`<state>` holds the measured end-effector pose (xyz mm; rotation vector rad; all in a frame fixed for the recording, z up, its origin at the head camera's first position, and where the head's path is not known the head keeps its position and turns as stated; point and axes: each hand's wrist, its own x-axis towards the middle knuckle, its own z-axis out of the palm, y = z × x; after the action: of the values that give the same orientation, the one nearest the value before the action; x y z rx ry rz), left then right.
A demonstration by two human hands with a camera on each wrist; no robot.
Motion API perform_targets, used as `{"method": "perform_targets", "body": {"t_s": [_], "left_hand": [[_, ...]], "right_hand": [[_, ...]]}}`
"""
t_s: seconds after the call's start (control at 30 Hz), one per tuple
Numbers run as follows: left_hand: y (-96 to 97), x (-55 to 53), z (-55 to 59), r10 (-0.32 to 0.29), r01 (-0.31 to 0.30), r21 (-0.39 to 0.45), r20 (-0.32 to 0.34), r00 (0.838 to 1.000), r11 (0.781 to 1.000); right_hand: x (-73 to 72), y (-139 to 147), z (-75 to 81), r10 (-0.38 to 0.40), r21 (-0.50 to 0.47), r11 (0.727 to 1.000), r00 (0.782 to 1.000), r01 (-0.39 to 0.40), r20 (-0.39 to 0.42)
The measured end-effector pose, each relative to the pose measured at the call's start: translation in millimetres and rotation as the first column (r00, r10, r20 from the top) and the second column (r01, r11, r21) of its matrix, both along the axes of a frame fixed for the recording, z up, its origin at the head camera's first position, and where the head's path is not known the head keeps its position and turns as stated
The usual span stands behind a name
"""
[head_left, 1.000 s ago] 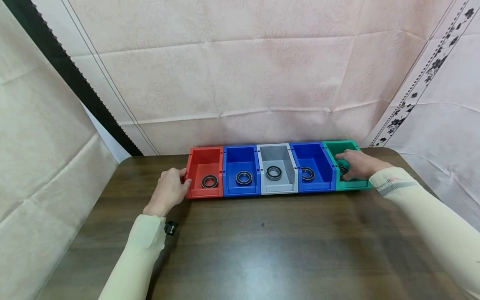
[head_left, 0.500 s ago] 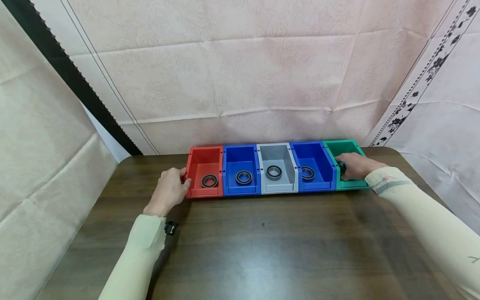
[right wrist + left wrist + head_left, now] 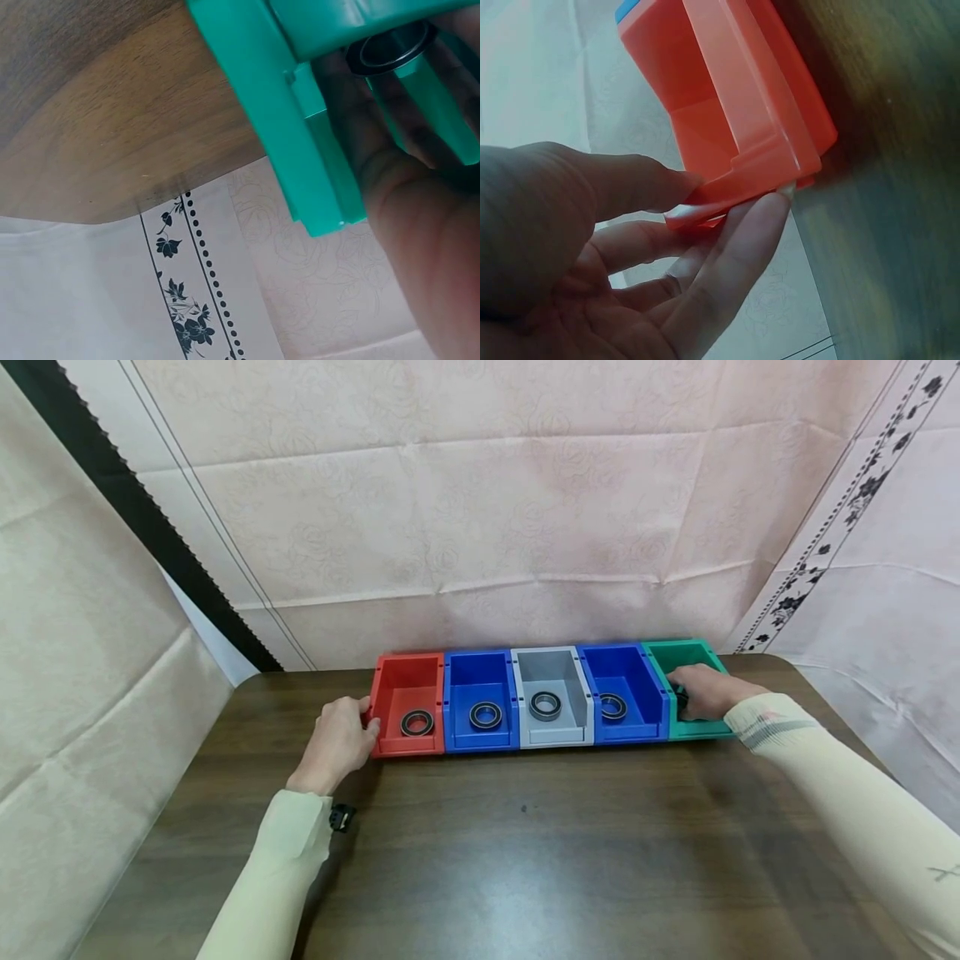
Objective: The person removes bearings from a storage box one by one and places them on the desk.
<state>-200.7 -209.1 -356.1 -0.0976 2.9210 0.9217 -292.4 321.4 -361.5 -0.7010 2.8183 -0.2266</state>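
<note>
My left hand (image 3: 335, 742) grips the outer side wall of the red bin (image 3: 408, 677) at the left end of the row. In the left wrist view the thumb lies over the wall's edge and the fingers sit against its outside. At the other end my right hand (image 3: 707, 692) reaches into the green bin (image 3: 692, 653). The right wrist view has a dark ring bearing (image 3: 375, 69) between its thumb and fingers, low in the bin near the front lip. Part of that bearing is hidden by the hand.
Between them stand a blue bin (image 3: 480, 672), a grey bin (image 3: 551, 668) and another blue bin (image 3: 618, 668), joined side by side. Each of these and the red one has a bearing (image 3: 544, 706) lying in it. A patterned cloth (image 3: 480, 510) hangs behind the brown table (image 3: 525, 860).
My right hand has shifted slightly left and closed in over the bearing in the green bin, now covering more of it. The left hand keeps its place on the red bin.
</note>
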Motion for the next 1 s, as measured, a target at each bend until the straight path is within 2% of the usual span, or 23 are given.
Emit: {"method": "perform_targets", "body": {"t_s": [0.23, 0.47, 0.73, 1.0], "left_hand": [[0.1, 0.6, 0.3, 0.012, -0.012, 0.001, 0.015, 1.000, 1.000], [1.0, 0.2, 0.3, 0.012, -0.012, -0.007, 0.020, 1.000, 1.000], [1.6, 0.6, 0.3, 0.020, -0.020, -0.006, 0.022, 1.000, 1.000], [1.6, 0.6, -0.5, 0.023, -0.023, 0.000, 0.026, 0.999, 1.000]], "right_hand": [[0.0, 0.7, 3.4, 0.000, 0.010, 1.000, 1.000, 0.000, 0.012], [4.1, 1.7, 12.6, 0.017, -0.022, 1.000, 0.999, -0.016, 0.035], [6.6, 2.1, 25.1, 0.076, -0.042, 0.996, 0.996, -0.073, 0.056], [9.3, 4.4, 37.1, 0.119, 0.001, 0.993, 0.992, -0.119, 0.049]]}}
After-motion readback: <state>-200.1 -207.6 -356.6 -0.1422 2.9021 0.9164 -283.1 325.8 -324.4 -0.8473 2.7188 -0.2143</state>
